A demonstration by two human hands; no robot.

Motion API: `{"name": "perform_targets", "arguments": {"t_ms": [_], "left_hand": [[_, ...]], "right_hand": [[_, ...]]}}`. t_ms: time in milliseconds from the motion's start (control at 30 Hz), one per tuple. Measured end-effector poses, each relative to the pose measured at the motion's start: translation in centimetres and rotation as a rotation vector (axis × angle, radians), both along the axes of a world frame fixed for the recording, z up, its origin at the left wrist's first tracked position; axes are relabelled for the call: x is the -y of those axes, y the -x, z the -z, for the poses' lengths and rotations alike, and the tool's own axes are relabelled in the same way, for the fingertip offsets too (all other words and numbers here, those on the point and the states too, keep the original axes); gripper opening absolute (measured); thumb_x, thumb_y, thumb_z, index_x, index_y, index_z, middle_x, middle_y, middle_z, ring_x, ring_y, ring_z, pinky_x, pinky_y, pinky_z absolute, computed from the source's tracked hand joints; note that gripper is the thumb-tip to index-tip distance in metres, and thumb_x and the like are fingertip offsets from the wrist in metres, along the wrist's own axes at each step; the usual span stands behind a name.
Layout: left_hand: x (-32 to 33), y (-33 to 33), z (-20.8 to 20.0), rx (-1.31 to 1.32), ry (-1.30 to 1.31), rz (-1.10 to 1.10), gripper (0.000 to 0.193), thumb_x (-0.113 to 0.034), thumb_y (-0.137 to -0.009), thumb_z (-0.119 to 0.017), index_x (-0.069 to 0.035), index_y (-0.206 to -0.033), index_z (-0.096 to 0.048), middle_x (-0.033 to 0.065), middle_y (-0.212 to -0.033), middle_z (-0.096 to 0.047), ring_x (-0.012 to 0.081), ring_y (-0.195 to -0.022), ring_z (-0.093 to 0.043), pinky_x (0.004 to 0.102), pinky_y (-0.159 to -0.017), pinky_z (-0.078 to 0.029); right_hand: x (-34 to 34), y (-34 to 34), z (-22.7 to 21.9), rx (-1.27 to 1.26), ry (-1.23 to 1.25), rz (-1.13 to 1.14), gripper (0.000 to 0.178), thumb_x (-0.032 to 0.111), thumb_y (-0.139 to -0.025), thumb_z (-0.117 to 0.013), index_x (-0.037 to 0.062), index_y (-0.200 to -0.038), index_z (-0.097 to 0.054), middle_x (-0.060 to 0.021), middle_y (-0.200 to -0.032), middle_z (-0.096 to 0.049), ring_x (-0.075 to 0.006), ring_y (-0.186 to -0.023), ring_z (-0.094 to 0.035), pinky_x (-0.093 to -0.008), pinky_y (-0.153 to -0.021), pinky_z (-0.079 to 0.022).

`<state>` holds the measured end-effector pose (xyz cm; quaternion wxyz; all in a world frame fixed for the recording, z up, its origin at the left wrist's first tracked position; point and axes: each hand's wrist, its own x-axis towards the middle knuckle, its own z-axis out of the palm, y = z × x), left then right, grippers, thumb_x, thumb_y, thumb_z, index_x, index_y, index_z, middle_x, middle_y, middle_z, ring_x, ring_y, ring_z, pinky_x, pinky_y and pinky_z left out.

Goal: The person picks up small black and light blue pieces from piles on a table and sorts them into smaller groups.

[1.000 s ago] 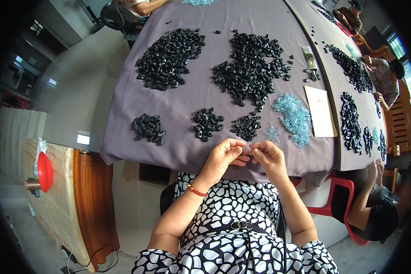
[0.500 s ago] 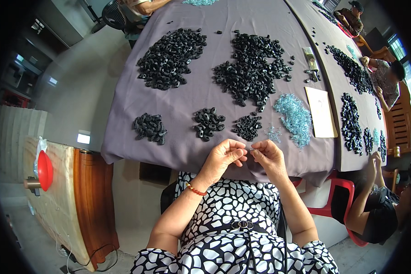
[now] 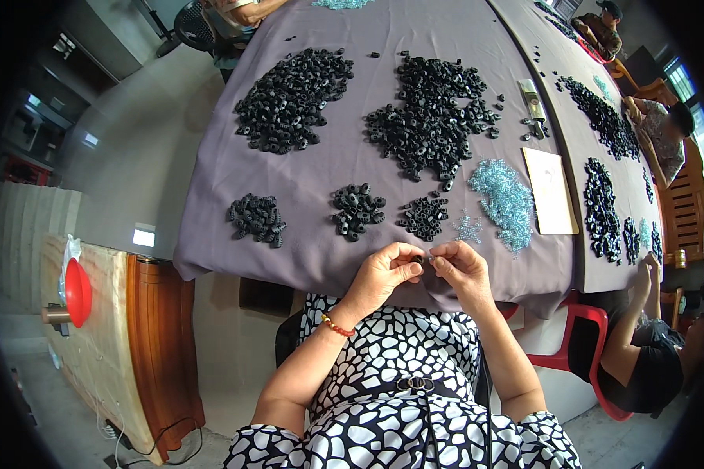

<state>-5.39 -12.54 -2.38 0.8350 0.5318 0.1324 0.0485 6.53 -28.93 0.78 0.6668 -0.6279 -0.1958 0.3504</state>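
Observation:
Just above the table's front edge, my left hand [image 3: 387, 270] pinches a small black plastic part [image 3: 419, 260] between thumb and fingertips. My right hand [image 3: 461, 270] is closed beside it, fingertips nearly meeting the left ones. It pinches a tiny light-coloured piece, too small to name surely. Beyond the hands lie small piles of black parts: a ribbed-looking pile [image 3: 256, 220] at left, a middle pile [image 3: 357, 211] and a finer pile [image 3: 424, 218]. To the right are a large heap of clear blue small pieces [image 3: 504, 205] and a little cluster of the same pieces [image 3: 467, 227].
Two big heaps of black parts, a left heap [image 3: 293, 102] and a right heap [image 3: 434, 117], cover the far cloth [image 3: 360, 31]. A cream sheet [image 3: 549, 191] and a clear-and-white packet [image 3: 532, 100] lie at right. Several people sit around, one on a red chair [image 3: 583, 336].
A black part now shows between my left fingertips, where it was not visible before. My hands have barely shifted. A person at the far right has drawn an arm back.

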Motion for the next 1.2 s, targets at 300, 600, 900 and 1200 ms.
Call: {"name": "perform_targets", "arguments": {"t_ms": [300,600,900,1200], "left_hand": [[0.3,-0.1,-0.1,0.047,-0.023,-0.016,0.025,-0.004,-0.097,-0.068,0.000,-0.121,-0.063,0.0037,-0.111,-0.069,0.0088,-0.096,-0.065,0.0249,-0.087,-0.056],[0.5,-0.1,-0.4,0.048,-0.073,0.000,0.025,-0.004,-0.097,-0.068,-0.001,-0.121,-0.063,0.0023,-0.108,-0.069,0.0073,-0.093,-0.063,0.0237,-0.085,-0.055],[0.4,-0.1,-0.4,0.055,-0.085,0.003,0.025,-0.006,-0.097,-0.069,0.000,-0.121,-0.063,0.0023,-0.107,-0.069,0.0069,-0.091,-0.063,0.0231,-0.084,-0.054],[0.4,-0.1,-0.5,0.030,-0.146,-0.005,0.023,-0.006,-0.096,-0.069,-0.001,-0.119,-0.065,0.0010,-0.100,-0.069,0.0073,-0.090,-0.063,0.0234,-0.084,-0.054]], "right_hand": [[-0.3,-0.1,-0.2,0.524,0.048,-0.045,0.016,-0.002,-0.087,-0.073,0.0058,-0.101,-0.070,-0.0008,-0.094,-0.066,-0.0134,-0.089,-0.060,-0.0288,-0.081,-0.048],[-0.6,0.3,-1.4,0.794,0.189,-0.076,0.019,0.000,-0.085,-0.073,0.0101,-0.101,-0.072,0.0007,-0.089,-0.065,-0.0145,-0.082,-0.059,-0.0328,-0.087,-0.041],[-0.7,0.3,-1.0,1.031,0.169,-0.067,0.020,0.002,-0.085,-0.073,0.0104,-0.103,-0.073,0.0025,-0.084,-0.062,-0.0145,-0.078,-0.057,-0.0328,-0.090,-0.036],[-0.8,-0.7,-0.5,1.064,0.241,0.011,0.029,0.001,-0.085,-0.072,0.0081,-0.113,-0.070,-0.0013,-0.090,-0.064,-0.0188,-0.084,-0.059,-0.0363,-0.087,-0.040]]}}
